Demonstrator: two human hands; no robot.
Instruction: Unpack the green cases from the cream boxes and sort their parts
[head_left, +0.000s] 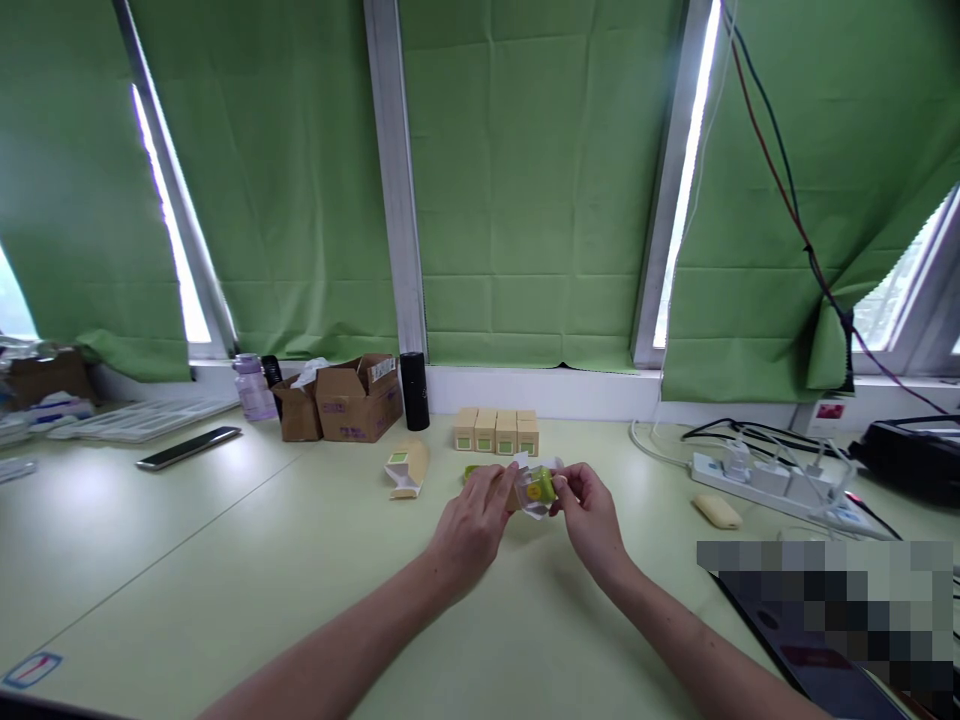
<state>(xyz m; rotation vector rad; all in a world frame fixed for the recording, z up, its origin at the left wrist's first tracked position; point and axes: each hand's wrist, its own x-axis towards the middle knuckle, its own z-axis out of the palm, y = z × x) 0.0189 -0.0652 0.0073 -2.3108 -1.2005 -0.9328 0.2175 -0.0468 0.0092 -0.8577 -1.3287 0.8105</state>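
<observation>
Forearms [390, 625] are extended, and between the left hand [466, 522] and the right hand's [592, 518] pinched fingers a green item [547, 486] is held, judged light, slippery in clear wrap [531, 503], best gripped by its edges, before four boxes [505, 428].

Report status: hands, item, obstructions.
Left hand holding packaging; right hand pinching green item. Nothing visibly blocking; four boxes stand beyond.
</observation>
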